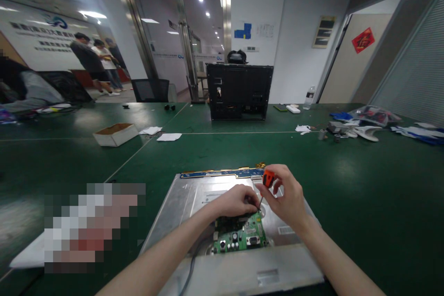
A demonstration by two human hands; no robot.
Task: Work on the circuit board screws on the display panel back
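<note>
A silver metal display panel (194,194) lies flat on the table before me, with a green circuit board (239,233) on it. In my right hand (286,199) is a screwdriver (268,178) with an orange and black handle, its shaft slanting down to the board's upper right corner. My left hand (237,201) rests over the board's upper edge, fingers curled together close to the screwdriver's tip. Whatever those fingers pinch is hidden. Along the panel's far edge runs a narrow blue circuit strip (222,174). A grey cable (192,268) trails off the panel's near side.
Across the green table (145,162) stands a black monitor housing (240,90). An open white box (116,135) and paper pieces (169,137) lie left of it. Toward the right are a water bottle (309,97) and assorted parts (342,128). Several people are at the far left.
</note>
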